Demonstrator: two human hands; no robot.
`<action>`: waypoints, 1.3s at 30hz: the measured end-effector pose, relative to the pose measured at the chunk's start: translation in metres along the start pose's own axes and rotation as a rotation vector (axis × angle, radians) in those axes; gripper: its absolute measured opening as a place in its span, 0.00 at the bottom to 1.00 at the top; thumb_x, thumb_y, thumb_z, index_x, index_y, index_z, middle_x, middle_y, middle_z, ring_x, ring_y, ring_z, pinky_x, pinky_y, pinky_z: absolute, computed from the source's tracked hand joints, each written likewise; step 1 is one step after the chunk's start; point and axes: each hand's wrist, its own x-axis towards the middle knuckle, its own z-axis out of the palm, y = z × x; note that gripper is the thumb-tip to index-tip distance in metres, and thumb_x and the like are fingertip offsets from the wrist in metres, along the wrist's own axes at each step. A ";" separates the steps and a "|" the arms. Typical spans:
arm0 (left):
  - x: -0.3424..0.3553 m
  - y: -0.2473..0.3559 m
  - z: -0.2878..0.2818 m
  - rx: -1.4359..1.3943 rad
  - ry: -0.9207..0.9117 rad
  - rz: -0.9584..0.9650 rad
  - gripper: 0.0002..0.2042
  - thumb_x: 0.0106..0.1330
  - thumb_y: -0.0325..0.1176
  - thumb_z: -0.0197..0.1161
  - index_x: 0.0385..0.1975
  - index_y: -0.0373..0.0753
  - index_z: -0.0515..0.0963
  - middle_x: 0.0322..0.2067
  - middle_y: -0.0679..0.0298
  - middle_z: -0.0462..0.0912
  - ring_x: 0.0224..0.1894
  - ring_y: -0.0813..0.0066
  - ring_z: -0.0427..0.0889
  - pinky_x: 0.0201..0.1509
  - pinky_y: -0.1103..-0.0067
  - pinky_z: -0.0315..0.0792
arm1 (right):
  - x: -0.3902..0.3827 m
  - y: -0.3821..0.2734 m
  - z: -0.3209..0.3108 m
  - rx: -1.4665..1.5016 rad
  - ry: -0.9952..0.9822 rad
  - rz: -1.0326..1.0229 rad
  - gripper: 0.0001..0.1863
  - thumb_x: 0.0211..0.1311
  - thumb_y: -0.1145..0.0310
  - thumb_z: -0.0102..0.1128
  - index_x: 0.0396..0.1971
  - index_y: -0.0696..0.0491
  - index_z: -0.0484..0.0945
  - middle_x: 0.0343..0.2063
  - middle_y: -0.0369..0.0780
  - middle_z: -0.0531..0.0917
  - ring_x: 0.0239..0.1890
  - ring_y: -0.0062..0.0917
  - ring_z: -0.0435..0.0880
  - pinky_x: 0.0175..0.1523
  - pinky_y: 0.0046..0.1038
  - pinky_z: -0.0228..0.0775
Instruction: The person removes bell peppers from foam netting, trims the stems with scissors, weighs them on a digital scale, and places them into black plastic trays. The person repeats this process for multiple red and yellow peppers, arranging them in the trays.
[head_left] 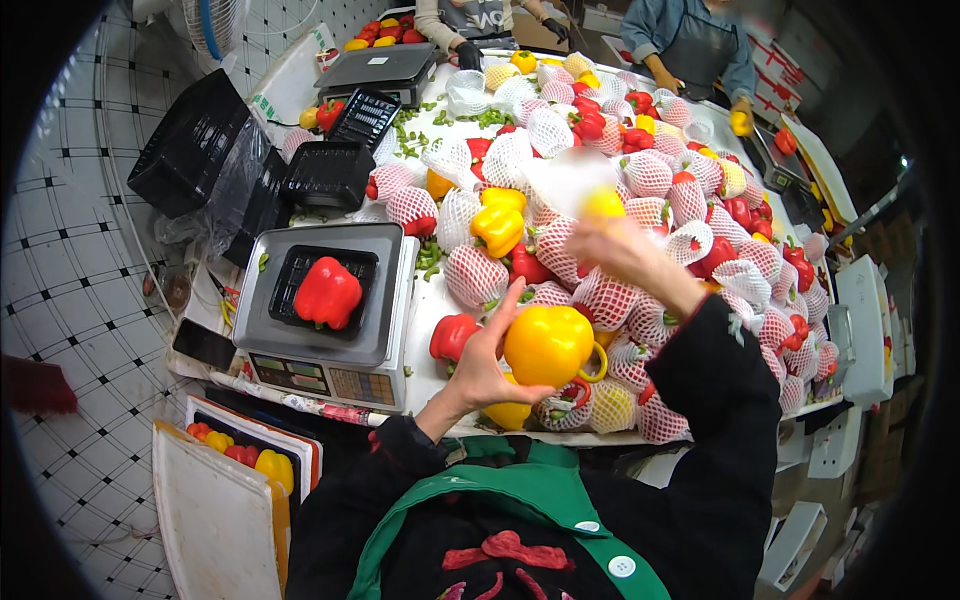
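My left hand [485, 365] is closed around a yellow bell pepper [548, 345], thumb below and fingers along its left side. A curved yellow-green loop, perhaps its stem, shows at the pepper's lower right. Beyond it, my right hand [625, 248] reaches over the heap, its fingers smeared by motion. A blurred white shape [568, 182], perhaps a foam net, is just past those fingers; whether they hold it I cannot tell. Left of my hands, a red bell pepper [327, 293] lies in a black tray [290, 272] on a digital scale [398, 300].
Red and yellow peppers, many in foam nets [477, 275], cover the white table. Stacked black trays [190, 145], a phone [204, 345] and a second scale [378, 72] stand left. Two co-workers work across the table. A foam box [215, 510] of peppers is at lower left.
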 end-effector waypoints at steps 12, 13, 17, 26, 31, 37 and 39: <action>-0.001 0.001 -0.008 0.213 -0.041 0.153 0.59 0.40 0.36 0.78 0.70 0.36 0.39 0.64 0.51 0.59 0.62 0.68 0.67 0.64 0.75 0.62 | 0.043 -0.095 -0.016 0.846 0.041 0.461 0.19 0.59 0.70 0.60 0.51 0.53 0.71 0.35 0.37 0.82 0.40 0.24 0.83 0.43 0.23 0.72; -0.002 -0.009 -0.011 0.152 0.005 0.057 0.58 0.41 0.35 0.77 0.70 0.36 0.39 0.64 0.52 0.59 0.62 0.69 0.67 0.64 0.76 0.62 | 0.043 -0.103 -0.023 0.817 0.095 0.395 0.18 0.59 0.70 0.60 0.50 0.53 0.72 0.34 0.37 0.82 0.38 0.22 0.83 0.42 0.23 0.72; -0.011 -0.016 -0.019 -0.227 0.198 -0.126 0.54 0.44 0.26 0.74 0.69 0.33 0.42 0.61 0.54 0.63 0.61 0.70 0.67 0.64 0.74 0.63 | 0.042 -0.094 -0.042 0.900 0.391 0.149 0.09 0.59 0.75 0.58 0.40 0.54 0.77 0.28 0.38 0.79 0.27 0.16 0.78 0.32 0.20 0.69; 0.002 0.013 -0.007 -0.651 0.503 -0.274 0.32 0.56 0.40 0.68 0.58 0.35 0.62 0.49 0.60 0.73 0.52 0.68 0.75 0.57 0.72 0.71 | 0.029 -0.093 0.021 -0.023 0.380 -0.212 0.10 0.52 0.72 0.60 0.36 0.51 0.76 0.26 0.36 0.77 0.26 0.27 0.78 0.28 0.27 0.71; 0.002 0.001 -0.038 -0.864 0.492 -0.176 0.34 0.56 0.50 0.66 0.58 0.36 0.62 0.51 0.56 0.74 0.53 0.61 0.75 0.60 0.63 0.69 | -0.009 -0.020 0.013 -0.109 0.297 0.331 0.08 0.58 0.70 0.61 0.35 0.55 0.73 0.28 0.42 0.79 0.26 0.31 0.80 0.30 0.27 0.72; 0.012 0.005 -0.012 -0.565 0.528 -0.121 0.32 0.55 0.38 0.68 0.58 0.35 0.61 0.51 0.60 0.71 0.54 0.69 0.73 0.60 0.70 0.68 | 0.055 -0.082 -0.025 0.278 0.668 0.486 0.11 0.54 0.70 0.65 0.37 0.53 0.75 0.28 0.40 0.78 0.25 0.30 0.78 0.29 0.27 0.71; 0.018 0.002 -0.006 -0.584 0.497 -0.130 0.33 0.54 0.34 0.69 0.58 0.36 0.61 0.51 0.61 0.71 0.54 0.71 0.73 0.59 0.73 0.68 | 0.061 -0.097 0.001 0.162 0.664 0.146 0.12 0.53 0.72 0.64 0.37 0.52 0.74 0.28 0.40 0.78 0.25 0.29 0.79 0.29 0.27 0.72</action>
